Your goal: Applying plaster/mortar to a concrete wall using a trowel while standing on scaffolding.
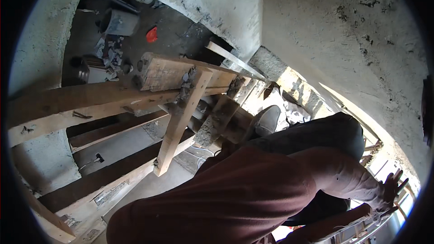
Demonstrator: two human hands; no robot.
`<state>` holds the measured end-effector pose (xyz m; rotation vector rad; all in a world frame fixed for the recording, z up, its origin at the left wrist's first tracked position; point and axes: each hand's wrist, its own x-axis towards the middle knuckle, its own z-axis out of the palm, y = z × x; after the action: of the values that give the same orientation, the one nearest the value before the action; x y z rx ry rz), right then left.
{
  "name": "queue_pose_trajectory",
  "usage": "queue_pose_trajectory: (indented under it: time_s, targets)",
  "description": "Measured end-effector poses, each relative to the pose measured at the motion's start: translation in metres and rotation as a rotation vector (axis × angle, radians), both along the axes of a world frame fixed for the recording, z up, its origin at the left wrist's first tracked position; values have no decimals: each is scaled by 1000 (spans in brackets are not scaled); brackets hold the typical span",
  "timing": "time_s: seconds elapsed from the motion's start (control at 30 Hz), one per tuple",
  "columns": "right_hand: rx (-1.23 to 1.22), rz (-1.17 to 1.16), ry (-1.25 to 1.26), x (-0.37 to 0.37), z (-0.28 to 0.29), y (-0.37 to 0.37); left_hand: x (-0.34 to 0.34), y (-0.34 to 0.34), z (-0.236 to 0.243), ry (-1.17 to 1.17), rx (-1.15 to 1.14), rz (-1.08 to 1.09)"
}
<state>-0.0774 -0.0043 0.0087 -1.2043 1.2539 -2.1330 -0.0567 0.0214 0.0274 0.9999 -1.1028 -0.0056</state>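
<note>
My right hand (391, 190) is stretched out at the lower right with its fingers spread and nothing in them, close to thin wooden rails (361, 234) by the bright opening. A second bare forearm (332, 225) runs beneath it toward the same spot, and its hand is hidden under the right wrist. My maroon shirt (235, 199) fills the lower middle. My bent knee in dark trousers (334, 131) rises above it. My grey shoe (267, 120) rests on the rough wooden planks (181, 108) of a scaffold.
Rough plastered concrete wall (325, 31) curves above and to the right. A long beam (68, 104) crosses the left. Far below on the ground lie a grey bucket (118, 21), a red object (152, 35) and debris. A small hammer (96, 158) lies on the slab beneath.
</note>
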Motion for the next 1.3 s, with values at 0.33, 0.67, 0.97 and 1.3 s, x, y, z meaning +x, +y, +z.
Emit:
queue_pose_trajectory:
  time_s: [0.33,0.67,0.97,1.3]
  targets:
    - [-48,-21,69,21,-5,-2,16,-15,-22,-140,297,-160]
    - [-11,124,73,101,-37,-22,48,-47,-18,-140,345,-84]
    - [-28,110,142,111,-43,-33,91,-27,-7,-130,413,39]
    - [-63,70,175,109,-50,-38,75,-35,-12,-164,492,77]
